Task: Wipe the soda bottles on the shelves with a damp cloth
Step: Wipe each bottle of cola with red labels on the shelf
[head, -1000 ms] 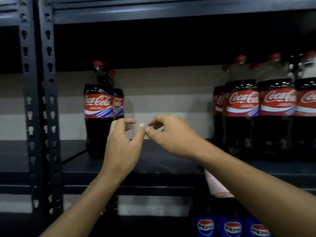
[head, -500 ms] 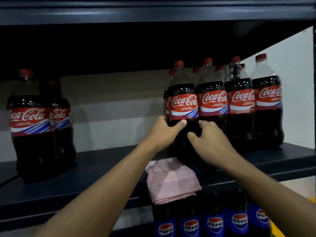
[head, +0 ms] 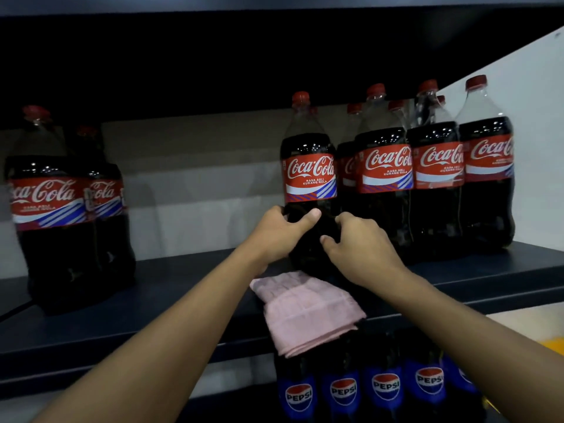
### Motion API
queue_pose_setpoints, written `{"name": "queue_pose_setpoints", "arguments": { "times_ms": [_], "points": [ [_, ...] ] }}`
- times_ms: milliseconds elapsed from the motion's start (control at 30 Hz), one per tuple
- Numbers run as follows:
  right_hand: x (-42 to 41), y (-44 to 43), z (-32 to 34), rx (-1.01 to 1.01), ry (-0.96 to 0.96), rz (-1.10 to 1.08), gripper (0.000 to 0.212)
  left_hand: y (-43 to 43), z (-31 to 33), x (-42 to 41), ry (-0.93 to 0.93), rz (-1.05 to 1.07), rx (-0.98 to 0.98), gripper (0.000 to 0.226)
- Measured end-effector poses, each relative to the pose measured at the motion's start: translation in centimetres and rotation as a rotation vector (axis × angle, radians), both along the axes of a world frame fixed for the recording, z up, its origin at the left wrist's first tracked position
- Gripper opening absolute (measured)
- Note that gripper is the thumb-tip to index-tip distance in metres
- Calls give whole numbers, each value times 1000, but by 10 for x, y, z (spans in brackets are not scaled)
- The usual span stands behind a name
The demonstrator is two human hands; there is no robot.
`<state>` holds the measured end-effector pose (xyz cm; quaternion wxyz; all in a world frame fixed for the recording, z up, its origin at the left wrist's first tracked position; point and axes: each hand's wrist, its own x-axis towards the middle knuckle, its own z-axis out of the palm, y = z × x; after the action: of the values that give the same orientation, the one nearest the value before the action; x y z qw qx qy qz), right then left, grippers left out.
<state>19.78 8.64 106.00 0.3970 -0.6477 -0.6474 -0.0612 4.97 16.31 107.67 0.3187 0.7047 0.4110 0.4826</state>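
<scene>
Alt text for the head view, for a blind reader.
Left hand and right hand grip the lower body of a Coca-Cola bottle on a dark shelf. A pink cloth lies at the shelf's front edge, above Pepsi bottles.

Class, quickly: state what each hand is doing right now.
Left hand: grips the Coca-Cola bottle.
Right hand: grips the same bottle.

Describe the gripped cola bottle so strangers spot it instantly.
On the dark metal shelf, find the right-hand cluster of red-labelled cola bottles. The red-capped plastic bottle is its leftmost, behind the pink cloth. Left hand and right hand grip only it.
</scene>
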Motion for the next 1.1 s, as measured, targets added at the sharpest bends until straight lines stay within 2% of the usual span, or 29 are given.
{"name": "queue_pose_setpoints", "arguments": {
  "times_ms": [100, 400, 467, 567, 667, 733, 933, 1033, 1100],
  "points": [
    [-11, 12, 6, -30, -19, 24, 32, 10, -2, -15, 6, 24, 9, 54],
    [-54, 49, 22, -148, -1, 205, 39, 35, -4, -69, 55, 165, 47, 56],
    [-66, 54, 25, -162, -8, 258, 33, 36, -4, -84, 67, 208, 59, 54],
    [-82, 57, 30, -183, -16, 326, 14, 33, -5, -110, 67, 261, 46, 65],
    [-97, 57, 30, -184, -22, 405, 14, 19, -9, -136, 58, 300, 39, 72],
    [-106, 55, 28, -178, -16, 466, 19, 4, -11, -150, 38, 319, 36, 74],
    [-125, 41, 22, -156, 25, 570, 29, -40, -18, -171, -112, 323, 66, 58],
    [-124, 26, 18, -163, 50, 627, 36, -56, -21, -175, -159, 309, 71, 77],
    [-118, 14, 14, -164, -25, 637, 44, -65, -23, -177, -163, 297, 71, 86]
  ]
}}
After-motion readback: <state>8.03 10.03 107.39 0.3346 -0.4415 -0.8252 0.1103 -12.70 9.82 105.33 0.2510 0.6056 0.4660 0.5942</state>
